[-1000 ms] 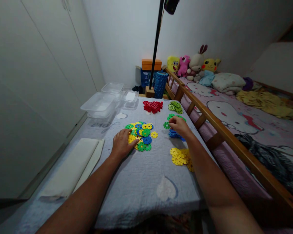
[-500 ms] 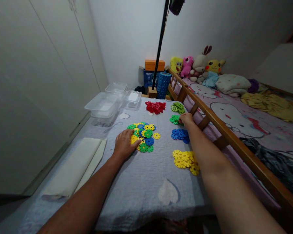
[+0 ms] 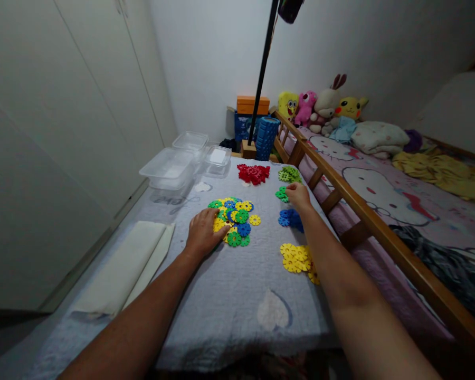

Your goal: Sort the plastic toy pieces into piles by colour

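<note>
My left hand lies at the left side of a mixed pile of yellow, green and blue flower-shaped plastic discs. Its thumb and fingers are apart and touch the pile's edge. At the right, my right hand is over a small group of green discs. Those fingers are drawn together, and whatever they pinch is hidden. Blue discs and yellow discs lie nearer me, partly behind my right forearm. One yellow disc sits just right of the mixed pile.
Red pieces and light green pieces lie toward the table's far end. Clear plastic containers stand at the back left, with a folded cream cloth closer. A wooden bed rail runs along the right side.
My right hand has shifted slightly left and its fingers have moved over the green discs. My left hand stays at the mixed pile. The whole view has shifted slightly.
</note>
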A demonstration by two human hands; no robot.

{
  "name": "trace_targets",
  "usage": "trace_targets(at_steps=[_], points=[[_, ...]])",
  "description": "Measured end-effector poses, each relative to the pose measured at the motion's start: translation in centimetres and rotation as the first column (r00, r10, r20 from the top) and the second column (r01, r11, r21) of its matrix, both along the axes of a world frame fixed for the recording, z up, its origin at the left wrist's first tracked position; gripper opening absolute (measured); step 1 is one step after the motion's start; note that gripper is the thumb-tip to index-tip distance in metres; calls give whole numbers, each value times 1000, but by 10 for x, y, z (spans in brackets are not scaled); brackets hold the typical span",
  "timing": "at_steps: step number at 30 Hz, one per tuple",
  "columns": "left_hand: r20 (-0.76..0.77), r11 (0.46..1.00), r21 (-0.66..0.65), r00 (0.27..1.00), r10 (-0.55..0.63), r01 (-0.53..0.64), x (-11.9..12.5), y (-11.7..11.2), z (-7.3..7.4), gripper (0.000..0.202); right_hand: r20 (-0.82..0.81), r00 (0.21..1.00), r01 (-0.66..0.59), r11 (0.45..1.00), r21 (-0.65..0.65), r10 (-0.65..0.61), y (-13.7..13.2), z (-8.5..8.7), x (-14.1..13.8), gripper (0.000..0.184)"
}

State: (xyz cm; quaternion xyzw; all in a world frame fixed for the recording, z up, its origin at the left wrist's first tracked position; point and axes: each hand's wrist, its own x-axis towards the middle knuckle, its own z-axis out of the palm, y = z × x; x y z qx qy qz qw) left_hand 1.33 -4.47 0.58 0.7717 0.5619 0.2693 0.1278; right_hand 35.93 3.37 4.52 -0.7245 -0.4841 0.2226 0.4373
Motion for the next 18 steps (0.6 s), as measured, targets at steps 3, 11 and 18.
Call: trace_targets(at_steps=[3, 11, 18], points=[[1, 1000, 12, 1000, 1, -1, 0, 1, -1, 49, 169, 955, -242, 970, -22, 242, -25, 3, -40, 10], [55, 999, 30, 998, -30, 28, -4, 2, -4, 51, 482, 716, -517, 847, -122, 506, -75, -19, -131, 33], [54, 997, 68, 998, -23, 19, -7, 1, -8, 53, 471, 750, -492, 868, -75, 465, -76, -30, -135, 27]])
